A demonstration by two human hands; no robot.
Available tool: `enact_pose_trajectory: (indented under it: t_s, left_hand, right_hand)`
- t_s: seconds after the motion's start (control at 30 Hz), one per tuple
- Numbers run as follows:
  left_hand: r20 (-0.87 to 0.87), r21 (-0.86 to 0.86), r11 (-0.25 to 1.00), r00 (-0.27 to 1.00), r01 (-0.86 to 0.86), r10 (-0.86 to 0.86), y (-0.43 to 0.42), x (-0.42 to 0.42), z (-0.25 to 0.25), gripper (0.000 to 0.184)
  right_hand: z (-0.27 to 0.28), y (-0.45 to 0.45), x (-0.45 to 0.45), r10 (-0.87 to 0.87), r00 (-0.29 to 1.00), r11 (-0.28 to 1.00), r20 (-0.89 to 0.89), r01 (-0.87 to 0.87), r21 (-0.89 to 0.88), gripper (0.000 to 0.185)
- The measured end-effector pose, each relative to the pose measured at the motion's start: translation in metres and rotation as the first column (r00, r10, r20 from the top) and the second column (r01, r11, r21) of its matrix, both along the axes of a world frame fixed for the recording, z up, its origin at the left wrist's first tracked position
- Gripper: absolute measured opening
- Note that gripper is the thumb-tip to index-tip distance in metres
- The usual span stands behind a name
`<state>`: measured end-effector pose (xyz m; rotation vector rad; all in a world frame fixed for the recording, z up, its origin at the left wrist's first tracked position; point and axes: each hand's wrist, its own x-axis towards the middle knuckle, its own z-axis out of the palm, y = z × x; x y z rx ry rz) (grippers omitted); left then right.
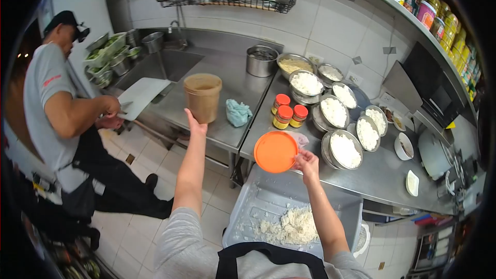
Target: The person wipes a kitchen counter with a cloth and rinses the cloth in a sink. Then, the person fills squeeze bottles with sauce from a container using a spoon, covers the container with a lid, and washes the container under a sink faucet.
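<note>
A brown plastic tub [203, 98] without a lid is held up by my left hand [197, 124], whose fingers are round its lower side. My right hand [307, 165] pinches the edge of a round orange lid [276, 152] above the counter's front edge. Just behind the lid stand three jars with red lids [282, 116]. A crumpled blue-green cloth [238, 112] lies on the steel counter, right of the tub. Below my right forearm, a grey bin [243, 212] holds a heap of white rice [294, 226].
Several metal bowls of rice [345, 150] crowd the right counter [330, 175]. A steel pot [261, 61] stands at the back. At the left, a co-worker [62, 103] works beside a white cutting board [143, 98] near the sink [181, 64]. Shelves hang above.
</note>
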<state>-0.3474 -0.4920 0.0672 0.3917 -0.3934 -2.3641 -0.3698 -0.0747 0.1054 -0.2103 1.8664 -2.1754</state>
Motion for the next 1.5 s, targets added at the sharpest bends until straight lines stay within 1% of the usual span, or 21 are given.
enact_pose_trajectory:
  t_s: [0.13, 0.33, 0.43, 0.47, 0.53, 0.57, 0.77, 0.93, 1.0, 1.07, 1.13, 1.2, 1.23, 1.27, 1.3, 1.33, 1.37, 1.4, 1.43, 1.47, 1.5]
  left_hand:
    - [-0.069, -0.106, 0.994, 0.998, -0.008, 0.001, -0.039, -0.078, -0.018, 0.065]
    - [0.135, -0.042, 0.998, 0.990, 0.045, -0.039, -0.045, -0.173, -0.037, 0.059]
    - [0.665, -0.603, 0.744, 0.696, 0.288, 0.270, -0.073, -0.204, -0.075, 0.047]
    - [0.674, -0.598, 0.746, 0.688, 0.293, 0.270, -0.069, -0.200, -0.066, 0.047]
    - [0.536, -0.843, 0.344, 0.583, 0.414, 0.611, -0.071, -0.190, -0.055, 0.048]
    - [0.513, -0.846, 0.284, 0.549, 0.451, 0.660, -0.069, -0.177, -0.046, 0.047]
    - [0.395, -0.721, 0.664, 0.905, 0.200, 0.156, -0.044, -0.047, -0.005, 0.036]
    - [0.415, -0.571, 0.784, 0.910, 0.244, 0.019, 0.020, 0.132, -0.014, 0.024]
    - [0.538, -0.479, 0.837, 0.842, 0.266, 0.040, 0.047, 0.198, -0.048, 0.021]
    - [0.676, -0.487, 0.798, 0.732, 0.356, 0.086, 0.071, 0.270, -0.110, 0.019]
    - [0.786, -0.528, 0.703, 0.588, 0.476, 0.191, 0.099, 0.355, -0.178, 0.019]
    - [0.858, -0.457, 0.377, 0.288, 0.805, 0.426, 0.127, 0.454, -0.219, 0.038]
    - [0.907, -0.261, 0.337, 0.111, 0.905, 0.405, 0.144, 0.511, -0.243, 0.048]
    - [0.957, 0.013, 0.346, -0.111, 0.938, 0.267, 0.157, 0.562, -0.238, 0.065]
    - [0.892, 0.099, 0.386, -0.254, 0.917, 0.374, 0.179, 0.620, -0.257, 0.064]
    - [0.958, 0.140, 0.677, -0.273, 0.722, 0.093, 0.200, 0.668, -0.237, 0.060]
    - [0.885, 0.101, 0.748, -0.402, 0.656, 0.234, 0.227, 0.709, -0.234, 0.061]
    - [0.680, 0.332, 0.798, -0.714, 0.503, 0.167, 0.243, 0.720, -0.215, 0.052]
    - [0.610, 0.371, 0.794, -0.771, 0.481, 0.183, 0.265, 0.736, -0.192, 0.051]
    - [0.538, 0.413, 0.786, -0.820, 0.459, 0.195, 0.284, 0.748, -0.183, 0.050]
    - [0.548, 0.411, 0.782, -0.812, 0.468, 0.199, 0.300, 0.754, -0.188, 0.050]
  right_hand:
    - [-0.006, -0.004, 0.011, -0.038, 0.995, 0.997, 0.090, 0.032, 0.074, 0.028]
    - [0.010, -0.004, 0.017, -0.101, 0.990, 0.985, 0.103, 0.084, 0.153, 0.029]
    - [0.010, -0.009, 0.015, -0.105, 0.986, 0.983, 0.127, 0.083, 0.166, 0.030]
    - [0.009, -0.013, 0.012, -0.098, 0.987, 0.983, 0.130, 0.075, 0.168, 0.030]
    - [0.006, -0.030, 0.004, -0.076, 0.986, 0.985, 0.149, 0.051, 0.165, 0.030]
    - [0.006, -0.042, -0.002, -0.073, 0.988, 0.989, 0.138, 0.054, 0.140, 0.029]
    - [0.016, -0.113, -0.076, -0.173, 0.983, 0.984, -0.059, 0.170, -0.044, 0.025]
    - [0.041, -0.191, -0.164, -0.267, 0.867, 0.905, -0.422, 0.376, 0.201, 0.030]
    - [0.019, -0.222, -0.200, -0.245, 0.671, 0.773, -0.700, 0.571, 0.276, 0.039]
    - [-0.005, -0.251, -0.219, -0.280, 0.451, 0.631, -0.848, 0.752, 0.192, 0.046]
    - [-0.015, -0.267, -0.214, -0.373, 0.592, 0.639, -0.715, 0.722, 0.265, 0.051]
    - [-0.021, -0.276, -0.203, -0.439, 0.699, 0.595, -0.565, 0.697, 0.401, 0.049]
    - [-0.040, -0.276, -0.217, -0.378, 0.731, 0.599, -0.568, 0.661, 0.452, 0.049]
    - [-0.058, -0.275, -0.225, -0.328, 0.757, 0.589, -0.565, 0.632, 0.504, 0.050]
    - [-0.056, -0.268, -0.208, -0.280, 0.764, 0.638, -0.581, 0.600, 0.482, 0.049]
    - [-0.053, -0.259, -0.187, -0.238, 0.765, 0.682, -0.599, 0.571, 0.457, 0.048]
    - [-0.055, -0.246, -0.165, -0.145, 0.672, 0.757, -0.726, 0.548, 0.356, 0.046]
    - [-0.050, -0.230, -0.131, -0.067, 0.543, 0.821, -0.837, 0.507, 0.264, 0.045]
    - [-0.051, -0.212, -0.089, -0.027, 0.523, 0.928, -0.852, 0.329, 0.173, 0.043]
    - [-0.037, -0.193, -0.026, 0.034, 0.693, 0.990, -0.720, 0.076, 0.120, 0.043]
    - [-0.059, -0.170, 0.014, 0.190, 0.531, 0.975, -0.826, -0.004, 0.221, 0.042]
